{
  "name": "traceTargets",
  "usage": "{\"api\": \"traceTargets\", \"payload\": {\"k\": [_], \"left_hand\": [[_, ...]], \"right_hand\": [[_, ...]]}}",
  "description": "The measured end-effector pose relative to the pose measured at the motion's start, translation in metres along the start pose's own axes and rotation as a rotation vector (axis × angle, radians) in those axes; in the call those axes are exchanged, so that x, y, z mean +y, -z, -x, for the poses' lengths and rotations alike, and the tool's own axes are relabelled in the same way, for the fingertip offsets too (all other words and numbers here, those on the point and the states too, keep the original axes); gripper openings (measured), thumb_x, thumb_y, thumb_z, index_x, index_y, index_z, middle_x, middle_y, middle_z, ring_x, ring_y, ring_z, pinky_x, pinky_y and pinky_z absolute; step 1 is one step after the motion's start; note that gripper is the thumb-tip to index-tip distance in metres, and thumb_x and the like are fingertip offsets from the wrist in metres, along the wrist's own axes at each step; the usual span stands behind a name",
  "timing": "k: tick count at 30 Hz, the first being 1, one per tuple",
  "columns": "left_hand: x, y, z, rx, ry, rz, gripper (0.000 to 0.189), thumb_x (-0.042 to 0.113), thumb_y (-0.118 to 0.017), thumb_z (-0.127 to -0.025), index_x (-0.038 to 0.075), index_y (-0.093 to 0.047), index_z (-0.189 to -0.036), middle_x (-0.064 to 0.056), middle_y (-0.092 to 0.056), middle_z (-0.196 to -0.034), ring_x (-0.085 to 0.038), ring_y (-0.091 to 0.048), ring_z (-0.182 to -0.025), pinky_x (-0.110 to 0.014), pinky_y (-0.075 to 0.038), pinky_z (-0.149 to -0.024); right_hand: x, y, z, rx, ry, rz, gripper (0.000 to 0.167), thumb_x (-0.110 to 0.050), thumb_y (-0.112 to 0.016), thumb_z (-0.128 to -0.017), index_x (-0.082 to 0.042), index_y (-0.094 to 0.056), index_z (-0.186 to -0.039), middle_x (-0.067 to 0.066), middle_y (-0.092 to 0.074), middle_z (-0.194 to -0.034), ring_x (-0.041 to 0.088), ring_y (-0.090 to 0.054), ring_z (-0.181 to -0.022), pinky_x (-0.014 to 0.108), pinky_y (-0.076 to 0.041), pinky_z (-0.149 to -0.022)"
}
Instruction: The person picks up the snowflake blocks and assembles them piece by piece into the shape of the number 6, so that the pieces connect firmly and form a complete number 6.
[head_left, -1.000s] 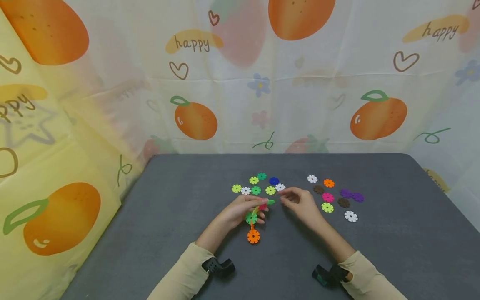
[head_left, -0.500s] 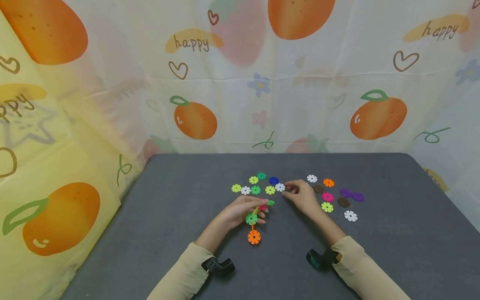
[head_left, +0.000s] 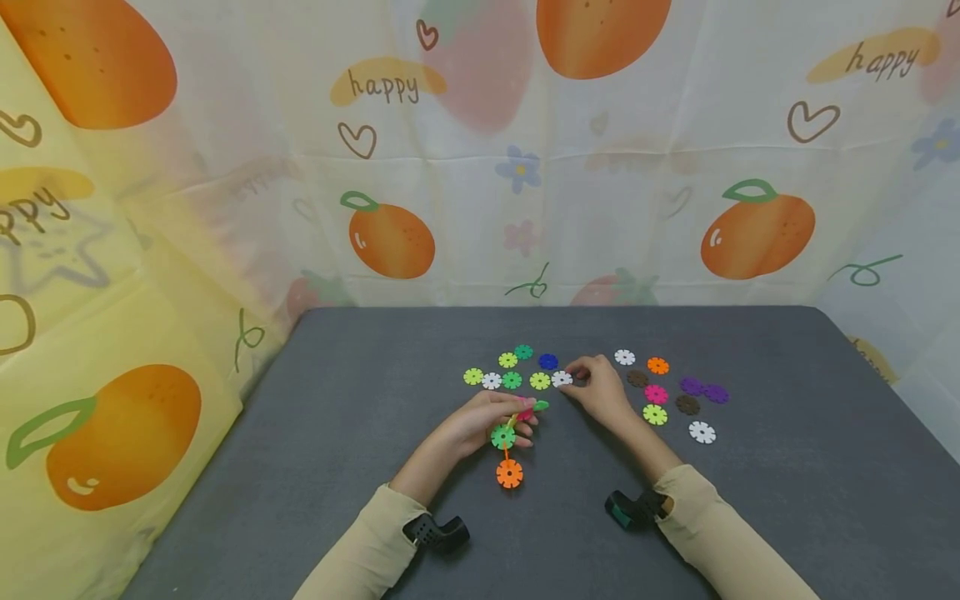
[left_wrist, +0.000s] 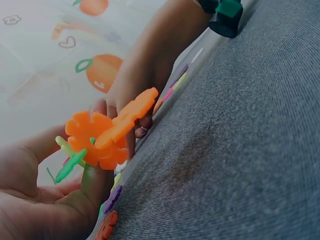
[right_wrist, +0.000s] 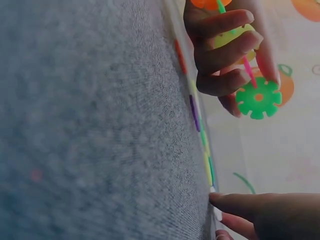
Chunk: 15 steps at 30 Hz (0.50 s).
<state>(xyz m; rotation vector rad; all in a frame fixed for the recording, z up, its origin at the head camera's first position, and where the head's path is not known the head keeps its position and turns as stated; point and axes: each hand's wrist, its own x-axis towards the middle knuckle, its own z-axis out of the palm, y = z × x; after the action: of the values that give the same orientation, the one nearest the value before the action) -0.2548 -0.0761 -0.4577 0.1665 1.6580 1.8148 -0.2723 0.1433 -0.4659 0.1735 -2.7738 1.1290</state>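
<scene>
My left hand (head_left: 474, 418) pinches a chain of interlocking notched plastic discs above the table. A bright green disc (right_wrist: 258, 102) forms one end; pink and yellow ones are partly hidden by the fingers. Another green disc (head_left: 502, 437) hangs lower, and an orange disc (head_left: 509, 474) dangles at the bottom. In the left wrist view a second orange disc (left_wrist: 82, 132) shows joined to the first. My right hand (head_left: 606, 392) is low at the table, thumb and index finger pinching the edge of a white disc (head_left: 561, 379).
Loose discs lie left of the right hand, among them yellow-green (head_left: 540, 381), blue (head_left: 548, 362) and green (head_left: 512, 380). More lie to its right: orange (head_left: 657, 366), pink (head_left: 656, 394), purple (head_left: 716, 394) and white (head_left: 702, 432). A printed curtain (head_left: 630, 217) hangs behind the grey table (head_left: 360, 467).
My right hand first drew back a little to the right, then came down to the white disc and shifted it slightly. The left hand with its chain stays nearly still.
</scene>
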Motion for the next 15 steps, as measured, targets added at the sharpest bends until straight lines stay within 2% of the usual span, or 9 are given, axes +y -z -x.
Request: {"api": "traceTargets", "payload": {"k": [8,11,15], "left_hand": [[0.000,0.001,0.002,-0.034,0.006,0.004,0.038,0.021,-0.054,-0.101,-0.008,-0.060,-0.124,-0.004,-0.071,-0.086,-0.011,-0.069,-0.073,-0.035,-0.062,-0.075],[0.001,0.001,0.003,-0.034,0.004,0.009,0.035,0.019,-0.051,-0.102,-0.006,-0.060,-0.125,-0.004,-0.072,-0.088,-0.011,-0.069,-0.075,-0.036,-0.062,-0.076],[0.004,0.001,0.004,-0.021,-0.027,-0.001,0.035,0.017,-0.052,-0.102,-0.006,-0.059,-0.127,-0.003,-0.072,-0.089,-0.010,-0.068,-0.075,-0.037,-0.062,-0.079]], "right_hand": [[0.001,0.008,0.009,0.051,-0.067,-0.256,0.019,0.000,-0.073,-0.082,0.006,-0.066,-0.099,0.022,-0.068,-0.087,0.009,-0.052,-0.060,0.018,-0.043,-0.053],[0.002,0.011,0.015,0.036,-0.074,-0.344,0.019,0.001,-0.070,-0.085,0.009,-0.068,-0.102,0.022,-0.068,-0.083,0.006,-0.055,-0.055,0.019,-0.047,-0.050],[0.000,0.015,0.024,-0.029,-0.106,-0.465,0.022,-0.006,-0.069,-0.089,0.010,-0.068,-0.104,0.018,-0.070,-0.080,0.008,-0.060,-0.056,0.023,-0.054,-0.053]]}}
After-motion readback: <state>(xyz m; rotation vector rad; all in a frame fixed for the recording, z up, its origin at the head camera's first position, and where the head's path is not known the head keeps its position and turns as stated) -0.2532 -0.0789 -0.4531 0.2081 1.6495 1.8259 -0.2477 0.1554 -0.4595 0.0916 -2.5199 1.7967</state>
